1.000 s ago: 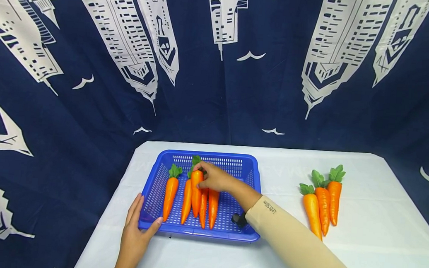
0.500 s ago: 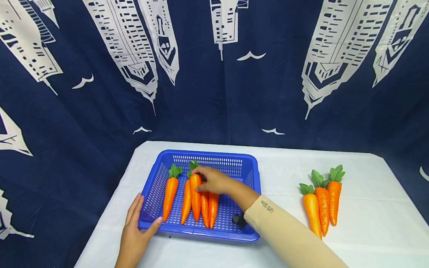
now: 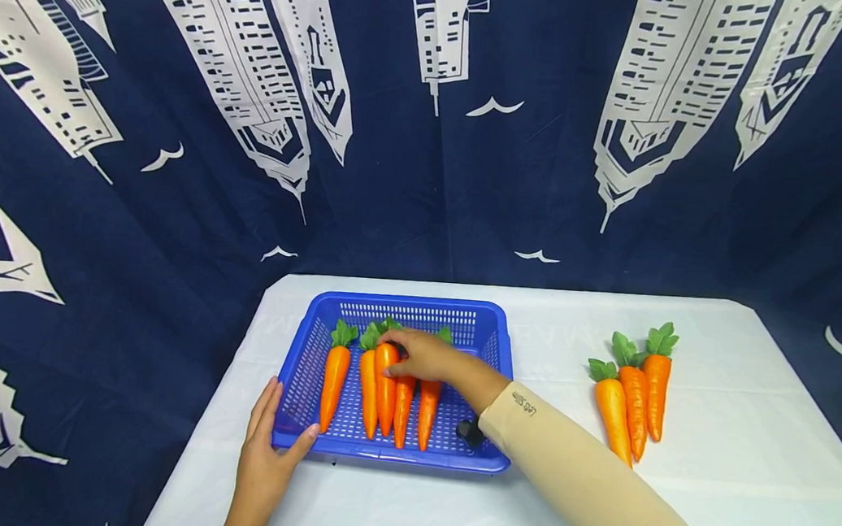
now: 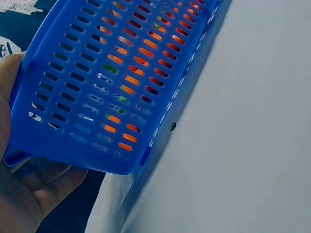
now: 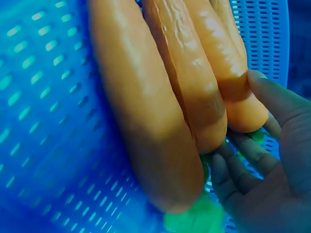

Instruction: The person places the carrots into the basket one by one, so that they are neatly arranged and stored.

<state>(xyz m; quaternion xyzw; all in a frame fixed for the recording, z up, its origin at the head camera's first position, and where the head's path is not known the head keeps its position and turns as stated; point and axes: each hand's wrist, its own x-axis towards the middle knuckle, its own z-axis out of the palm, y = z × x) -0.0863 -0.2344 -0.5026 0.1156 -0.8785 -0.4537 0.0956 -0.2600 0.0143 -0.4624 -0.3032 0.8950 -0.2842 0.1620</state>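
In the head view, my right hand [image 3: 418,355] reaches into a blue plastic basket [image 3: 444,462] and pinches an orange toy carrot [image 3: 385,387] near its leafy end. In the right wrist view, the thumb lies on that carrot [image 5: 228,63], with the fingers curled beneath its top. Another carrot [image 3: 367,394] lies close to its left, and a further carrot [image 3: 402,412] to its right. Slightly apart are a carrot [image 3: 428,414] at the right and one [image 3: 334,387] at the far left. My left hand [image 3: 266,456] rests at the basket's front left corner, thumb and fingers extended.
Three more carrots with green tops, one of them yellowish [image 3: 611,419], lie on the white table [image 3: 731,448] right of the basket. A small black object [image 3: 469,433] shows beside the right wrist. Behind the table hangs a dark blue patterned cloth [image 3: 380,211].
My right hand has lowered the pinched carrot a little. The carrots beside it have spread out, the rightmost one shifting right so its leaves show. My left hand has stayed put.
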